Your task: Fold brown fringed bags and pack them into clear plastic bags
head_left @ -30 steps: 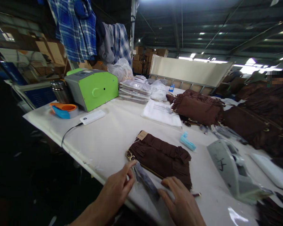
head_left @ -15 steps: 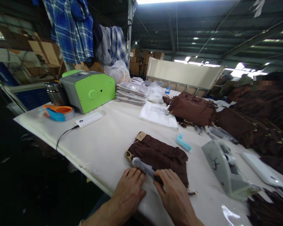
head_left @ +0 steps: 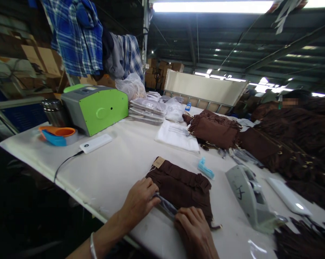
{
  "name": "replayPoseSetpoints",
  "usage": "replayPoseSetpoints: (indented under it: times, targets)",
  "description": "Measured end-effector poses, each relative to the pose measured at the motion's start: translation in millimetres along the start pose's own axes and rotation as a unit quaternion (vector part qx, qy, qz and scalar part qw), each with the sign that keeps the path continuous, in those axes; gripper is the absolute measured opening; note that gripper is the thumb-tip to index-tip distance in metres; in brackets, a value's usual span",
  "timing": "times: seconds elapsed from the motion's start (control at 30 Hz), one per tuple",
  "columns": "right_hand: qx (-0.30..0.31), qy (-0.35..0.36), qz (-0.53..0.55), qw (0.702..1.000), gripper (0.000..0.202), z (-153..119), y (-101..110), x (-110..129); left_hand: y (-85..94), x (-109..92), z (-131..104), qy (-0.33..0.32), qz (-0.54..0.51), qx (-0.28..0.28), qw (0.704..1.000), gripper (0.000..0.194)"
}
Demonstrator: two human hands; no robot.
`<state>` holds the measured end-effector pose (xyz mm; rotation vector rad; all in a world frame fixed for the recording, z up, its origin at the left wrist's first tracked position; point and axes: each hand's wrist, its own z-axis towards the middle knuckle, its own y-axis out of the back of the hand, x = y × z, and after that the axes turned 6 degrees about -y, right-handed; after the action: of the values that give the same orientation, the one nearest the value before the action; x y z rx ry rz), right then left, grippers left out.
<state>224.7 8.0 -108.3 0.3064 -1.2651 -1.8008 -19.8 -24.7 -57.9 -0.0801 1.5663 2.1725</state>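
Two bare hands grip one grey plastic-wrapped strip [head_left: 167,205] at the lower centre of the frame: the left hand [head_left: 140,196] pinches its left end, while the right hand [head_left: 194,226] curls over its right end. Just beyond lies one folded brown fabric item [head_left: 181,183] bearing one tan tag [head_left: 158,163]. To its right sit one light-blue piece [head_left: 205,169] and one grey dispenser [head_left: 244,198]. Farther off, at left, stand one steel flask [head_left: 53,113] and one green-sided machine [head_left: 103,111]; two plaid garments [head_left: 70,39] hang upper left.

Silver left-wrist bangle [head_left: 92,246], bare hands [head_left: 140,198]
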Motion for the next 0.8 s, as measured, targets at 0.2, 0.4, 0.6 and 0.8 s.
replayPoseSetpoints:
  times: [0.2,0.4,0.6,0.8]
  targets:
    - [-0.069,0.007,0.013,0.998,0.021,1,-5,10,-6.6,1,5,0.050,-0.025,0.026,0.998,0.012]
    - [-0.066,-0.026,0.101,0.992,0.025,-4,-12,12,-2.6,26,-7,0.184,-0.191,-0.025,0.964,0.022]
    - [-0.046,-0.091,0.122,0.987,0.019,-9,-11,3,19.4,36,-16,0.155,-0.057,-0.069,0.984,0.019]
    - [-0.066,-0.108,0.114,0.985,0.027,-3,-1,12,-10.5,10,-17,-0.108,-0.020,0.004,0.994,0.029]
